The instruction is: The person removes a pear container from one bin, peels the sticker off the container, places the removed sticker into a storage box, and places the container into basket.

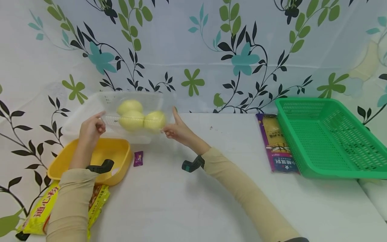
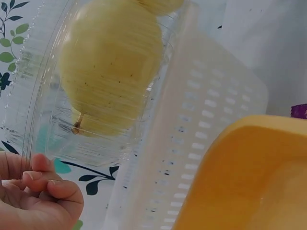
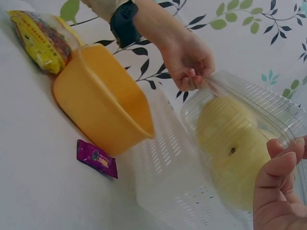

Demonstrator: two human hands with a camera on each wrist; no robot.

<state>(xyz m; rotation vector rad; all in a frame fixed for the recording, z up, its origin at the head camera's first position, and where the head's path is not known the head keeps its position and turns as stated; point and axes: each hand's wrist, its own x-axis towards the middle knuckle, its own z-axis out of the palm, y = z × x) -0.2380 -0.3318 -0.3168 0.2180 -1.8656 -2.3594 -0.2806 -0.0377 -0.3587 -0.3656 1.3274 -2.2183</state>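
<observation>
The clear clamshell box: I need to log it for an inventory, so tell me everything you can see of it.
The clamshell box is thin, clear, ribbed plastic, with three yellow-green pears inside; one shows a brown stem. It looks closed. It is held up over a white perforated basket, behind the yellow bowl. The left hand pinches its left edge and the right hand holds its right end.

I see the white table (image 1: 187,201) bearing a yellow tub (image 1: 118,153) by my left hand (image 1: 90,129), and a green basket (image 1: 326,137) and pasta pack (image 1: 276,144) right of my right hand (image 1: 178,131).
</observation>
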